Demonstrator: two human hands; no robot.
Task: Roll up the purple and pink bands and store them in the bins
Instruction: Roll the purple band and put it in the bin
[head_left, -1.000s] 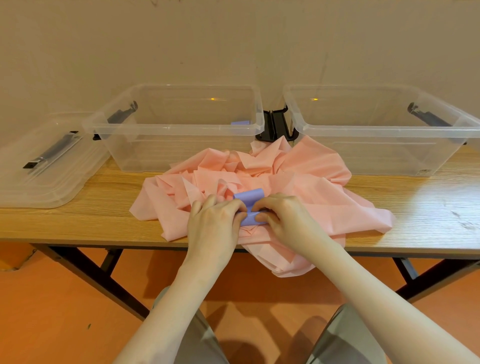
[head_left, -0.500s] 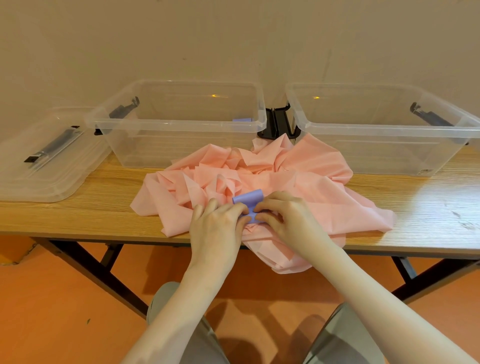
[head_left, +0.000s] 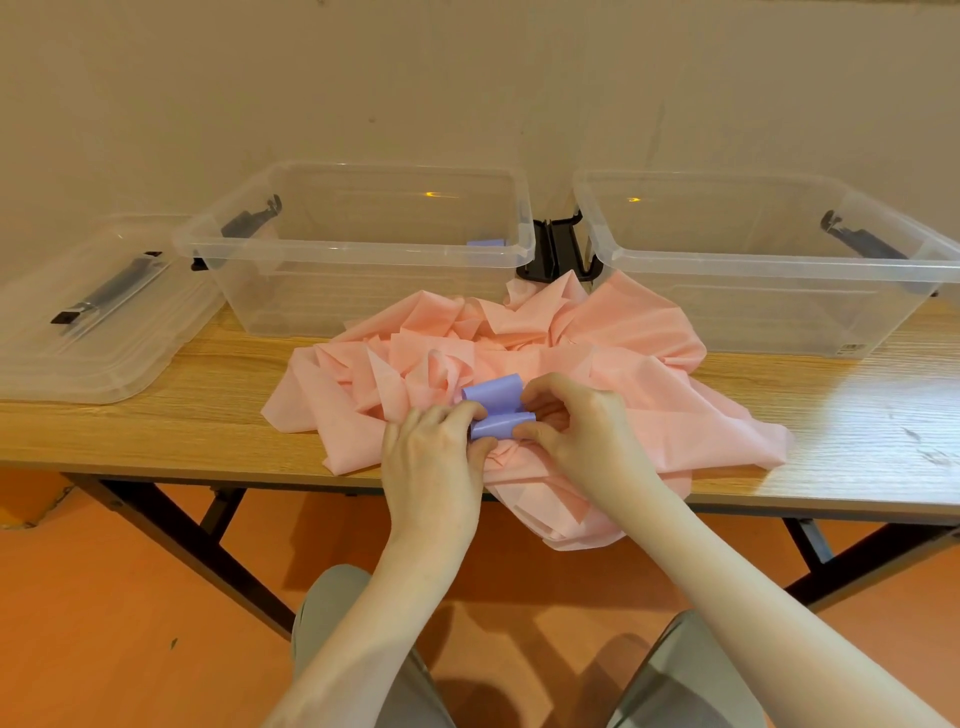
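Hands: left hand (head_left: 434, 457) and right hand (head_left: 576, 431) meet over the front middle of the bench (head_left: 156, 421), fingers of both curled round the purple band (head_left: 493, 408).
Purple band: a short strip, its near end wound into a small roll pinched between the two hands, its far end curling up free; it lies on top of the pink band.
Pink band: pink band (head_left: 613, 358) lies crumpled in a wide heap, one fold hanging over the front edge of the bench.
Bins: left bin (head_left: 358, 249) and right bin (head_left: 753, 270) stand side by side behind the heap, both clear and open; a small purple piece (head_left: 485, 242) shows inside the left bin near its right wall.
Lid: clear lid (head_left: 78, 322) lies flat, left of the left bin.
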